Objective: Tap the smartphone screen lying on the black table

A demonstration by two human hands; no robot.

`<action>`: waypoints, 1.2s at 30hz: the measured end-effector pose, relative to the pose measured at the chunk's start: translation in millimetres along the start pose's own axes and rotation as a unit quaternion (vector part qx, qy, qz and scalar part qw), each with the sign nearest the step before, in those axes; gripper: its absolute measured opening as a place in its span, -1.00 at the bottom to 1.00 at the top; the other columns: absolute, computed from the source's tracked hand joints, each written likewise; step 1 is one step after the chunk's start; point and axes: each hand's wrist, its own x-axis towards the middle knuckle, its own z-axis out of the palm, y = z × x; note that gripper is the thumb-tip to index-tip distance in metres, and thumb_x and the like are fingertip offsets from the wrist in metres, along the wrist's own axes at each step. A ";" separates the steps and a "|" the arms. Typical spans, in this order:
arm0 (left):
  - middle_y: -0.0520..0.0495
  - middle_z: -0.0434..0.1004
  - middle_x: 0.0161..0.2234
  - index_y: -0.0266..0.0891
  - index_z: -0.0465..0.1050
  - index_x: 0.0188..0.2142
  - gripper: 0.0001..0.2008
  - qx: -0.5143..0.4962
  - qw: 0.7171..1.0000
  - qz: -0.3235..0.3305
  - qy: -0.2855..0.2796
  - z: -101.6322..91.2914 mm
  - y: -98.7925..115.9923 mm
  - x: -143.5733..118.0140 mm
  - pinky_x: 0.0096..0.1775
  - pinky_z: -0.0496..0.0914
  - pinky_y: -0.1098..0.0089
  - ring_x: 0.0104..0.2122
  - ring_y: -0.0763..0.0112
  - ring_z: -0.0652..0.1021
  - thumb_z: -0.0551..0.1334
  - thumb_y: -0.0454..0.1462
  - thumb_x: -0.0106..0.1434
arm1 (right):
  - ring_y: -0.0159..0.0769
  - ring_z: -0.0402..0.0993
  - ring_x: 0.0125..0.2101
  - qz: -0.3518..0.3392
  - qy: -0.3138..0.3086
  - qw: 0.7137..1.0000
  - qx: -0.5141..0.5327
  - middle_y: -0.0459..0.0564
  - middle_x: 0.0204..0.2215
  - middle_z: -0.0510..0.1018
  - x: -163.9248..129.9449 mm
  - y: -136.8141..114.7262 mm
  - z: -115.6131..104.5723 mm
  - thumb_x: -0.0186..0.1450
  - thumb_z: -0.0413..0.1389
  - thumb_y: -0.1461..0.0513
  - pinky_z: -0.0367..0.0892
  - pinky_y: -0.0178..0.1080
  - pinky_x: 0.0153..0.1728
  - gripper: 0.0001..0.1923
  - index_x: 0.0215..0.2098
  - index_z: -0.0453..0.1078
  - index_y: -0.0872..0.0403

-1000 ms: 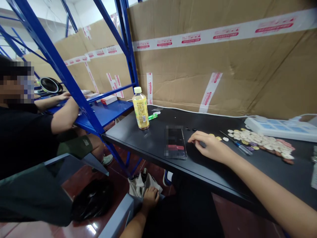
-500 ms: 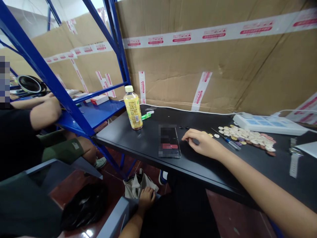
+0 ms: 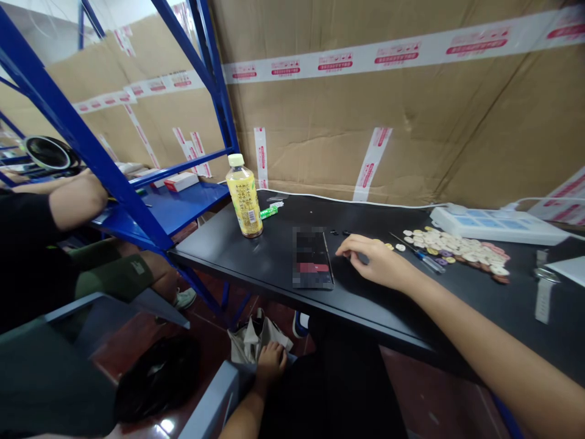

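My right hand (image 3: 370, 259) hovers over or rests lightly on the black table (image 3: 274, 268), its fingers loosely bent, thumb apart, nothing held. Just left of its fingertips lies a smartphone (image 3: 314, 259), its screen partly blurred out, with a red patch showing. Low in view, my left hand (image 3: 272, 361) curls over the front end of a grey chair armrest (image 3: 219, 396); its fingertips are hidden. Beyond my right wrist are a pile of cream, yellow, purple and brown buttons (image 3: 461, 251) and a blue-and-clear screwdriver-like tool (image 3: 428, 262).
A yellow-labelled drink bottle (image 3: 244, 198) stands at the table's left, a green wrapper (image 3: 269, 211) beside it. A white power strip (image 3: 496, 227) and a watch (image 3: 543, 292) lie to the right. Blue shelf posts (image 3: 119, 171) separate the seated neighbouring person (image 3: 41, 244). Cardboard (image 3: 320, 134) walls the back.
The camera view has shifted very slightly. Both hands keep about the same pose and place, and the things on the table have not moved.
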 end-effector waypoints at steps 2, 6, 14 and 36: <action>-0.10 0.52 -0.18 -0.18 0.46 -0.21 -0.73 0.000 1.000 0.003 -0.003 0.6 -0.6 0.5 -0.02 0.31 0.24 -0.08 0.24 0.49 -0.02 -0.29 0.36 | -0.31 0.46 -0.33 0.002 0.002 1.000 0.002 -0.01 -0.27 0.49 -0.3 0.2 0.5 0.21 -0.07 0.44 0.36 -0.25 -0.26 -0.67 -0.20 0.42 0.03; -0.11 0.52 -0.19 -0.19 0.47 -0.21 -0.72 -0.001 1.000 0.003 -0.005 2.3 -2.1 1.3 -0.03 0.32 0.22 -0.09 0.22 0.49 -0.02 -0.28 0.36 | -0.30 0.46 -0.32 0.000 0.003 1.000 0.006 -0.01 -0.26 0.50 -0.4 1.0 1.1 0.21 -0.05 0.42 0.36 -0.24 -0.27 -0.68 -0.19 0.43 0.02; -0.12 0.52 -0.19 -0.17 0.46 -0.22 -0.70 -0.016 1.000 0.005 0.001 -1.1 -0.5 -0.5 -0.05 0.31 0.20 -0.10 0.21 0.48 -0.05 -0.27 0.35 | -0.29 0.47 -0.32 0.007 0.002 1.000 0.011 0.00 -0.27 0.50 0.3 -3.3 -0.9 0.22 -0.04 0.42 0.37 -0.24 -0.24 -0.70 -0.21 0.44 0.03; -0.06 0.51 -0.20 -0.17 0.45 -0.22 -0.71 -0.027 1.000 -0.009 -0.007 -1.9 1.3 -0.4 -0.01 0.28 0.24 -0.09 0.26 0.48 -0.05 -0.27 0.37 | -0.35 0.43 -0.32 -0.001 0.001 1.000 0.005 -0.04 -0.27 0.47 -0.6 0.6 0.2 0.21 -0.04 0.47 0.33 -0.28 -0.25 -0.68 -0.20 0.42 0.05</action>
